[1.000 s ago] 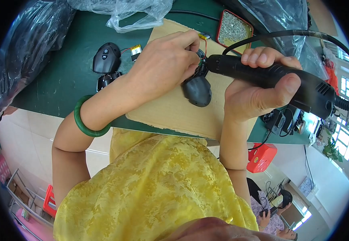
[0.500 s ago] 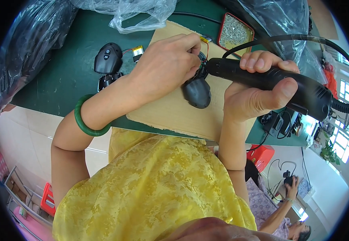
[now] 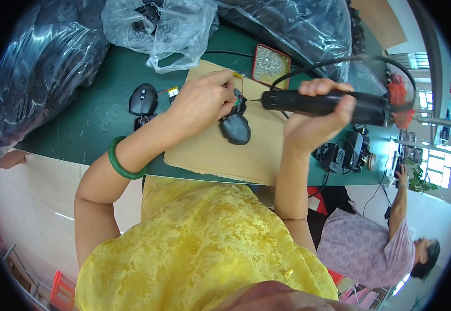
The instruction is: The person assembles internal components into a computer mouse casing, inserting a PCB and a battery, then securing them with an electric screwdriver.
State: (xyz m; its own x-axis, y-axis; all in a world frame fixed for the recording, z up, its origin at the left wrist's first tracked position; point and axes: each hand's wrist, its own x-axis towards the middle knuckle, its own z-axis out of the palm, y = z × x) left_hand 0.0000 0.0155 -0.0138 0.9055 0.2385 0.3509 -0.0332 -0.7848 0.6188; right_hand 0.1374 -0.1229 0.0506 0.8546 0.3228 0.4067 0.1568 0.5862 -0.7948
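The opened gadget (image 3: 235, 129) lies on the cardboard sheet (image 3: 205, 153) in front of you, its smooth black cover toward you and its exposed inner half beyond. Your left hand (image 3: 203, 99) curls its fingers in against that inner half; their tips are partly hidden, so I cannot tell whether they clamp it or only press on it. Your right hand (image 3: 308, 124), apart from the left, is wrapped around a black power screwdriver (image 3: 287, 101), whose thin bit (image 3: 256, 100) points at the gadget and sits just beside it with a gap between. A small battery (image 3: 239, 75) lies at the gadget's far end. Beyond it stands a red-rimmed tray (image 3: 290, 68) of screws (image 3: 268, 63). To your left, on the green table (image 3: 88, 124), lies a second gadget (image 3: 143, 99) with its own battery (image 3: 173, 92) beside it.
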